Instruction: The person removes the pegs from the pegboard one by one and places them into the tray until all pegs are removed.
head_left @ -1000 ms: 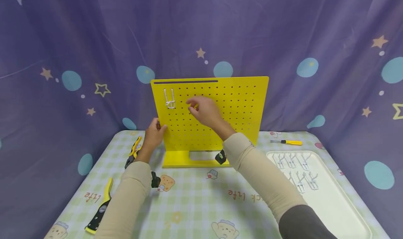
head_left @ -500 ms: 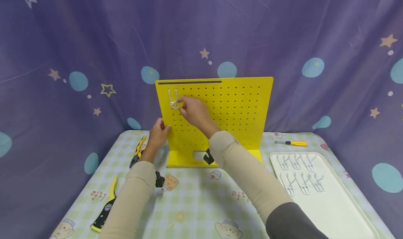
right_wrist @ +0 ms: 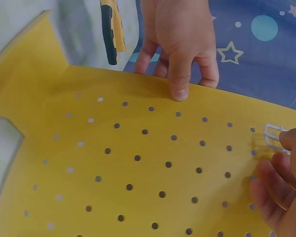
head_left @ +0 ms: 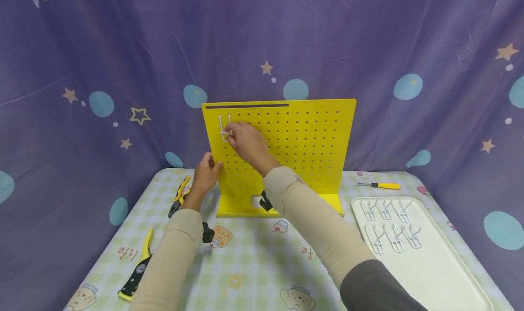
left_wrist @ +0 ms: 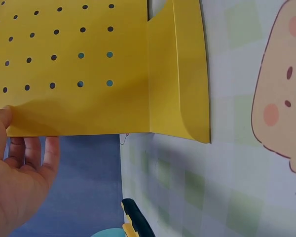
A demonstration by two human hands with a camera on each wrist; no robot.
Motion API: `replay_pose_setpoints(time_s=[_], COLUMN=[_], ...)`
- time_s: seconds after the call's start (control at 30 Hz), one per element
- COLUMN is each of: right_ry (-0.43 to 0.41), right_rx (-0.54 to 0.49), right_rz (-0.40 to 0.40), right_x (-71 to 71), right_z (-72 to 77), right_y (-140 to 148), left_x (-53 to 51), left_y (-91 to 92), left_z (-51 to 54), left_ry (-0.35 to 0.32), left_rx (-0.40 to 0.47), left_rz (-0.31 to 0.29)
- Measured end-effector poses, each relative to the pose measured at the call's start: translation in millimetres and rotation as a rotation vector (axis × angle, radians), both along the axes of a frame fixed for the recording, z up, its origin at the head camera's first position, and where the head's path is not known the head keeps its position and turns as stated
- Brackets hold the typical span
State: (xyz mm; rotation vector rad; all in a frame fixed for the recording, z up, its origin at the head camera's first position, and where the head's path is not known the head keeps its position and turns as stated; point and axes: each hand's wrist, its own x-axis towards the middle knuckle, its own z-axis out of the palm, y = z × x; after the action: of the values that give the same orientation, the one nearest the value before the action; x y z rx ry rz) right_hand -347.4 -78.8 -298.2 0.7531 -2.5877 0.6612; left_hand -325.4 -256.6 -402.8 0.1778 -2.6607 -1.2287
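Note:
A yellow pegboard (head_left: 303, 162) stands upright on its base at the table's back. My left hand (head_left: 204, 174) grips its left edge; in the left wrist view the thumb lies on the front face and the other fingers go behind. A white wire pegboard hook (head_left: 221, 122) sits at the board's upper left, its long prongs by the top row of holes. With thumb and fingertips my right hand (head_left: 247, 142) pinches the hook's lower right part, hiding some of it. In the right wrist view the hook's wire loop (right_wrist: 268, 136) shows beside the thumb.
A cream tray (head_left: 442, 256) at right holds several wire hooks (head_left: 396, 238). Behind it lies a yellow-handled screwdriver (head_left: 385, 186). Yellow-and-black pliers (head_left: 178, 197) and a larger yellow-and-black hand tool (head_left: 139, 270) lie on the left. A purple curtain (head_left: 262, 29) hangs behind.
My right hand has moved left across the board to the hook and now takes hold of it. The left hand stays on the board's edge. The head view has shifted slightly.

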Motion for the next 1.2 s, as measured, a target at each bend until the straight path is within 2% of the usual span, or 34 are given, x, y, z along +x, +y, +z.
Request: replay_pose_setpoints(time_s=[0.17, 0.5, 0.9, 1.2], right_ry=[0.041, 0.027, 0.095, 0.112], right_rx=[-0.006, -0.048, -0.052, -0.053], right_rz=[-0.016, -0.012, -0.017, -0.021], right_x=[0.7, 0.1, 0.7, 2.5], right_z=[4.2, 5.0, 7.5, 6.8], right_y=[-3.2, -3.0, -3.7, -4.1], left_x=[0.8, 0.7, -0.5, -1.1], left_y=[0.9, 0.7, 0.5, 0.3], left_z=[0.2, -3.1, -0.7, -1.8], left_ry=[-0.01, 0.002, 0.02, 0.022], left_rx=[0.016, 0.009, 0.028, 0.02], left_rz=[-0.002, -0.008, -0.011, -0.006])
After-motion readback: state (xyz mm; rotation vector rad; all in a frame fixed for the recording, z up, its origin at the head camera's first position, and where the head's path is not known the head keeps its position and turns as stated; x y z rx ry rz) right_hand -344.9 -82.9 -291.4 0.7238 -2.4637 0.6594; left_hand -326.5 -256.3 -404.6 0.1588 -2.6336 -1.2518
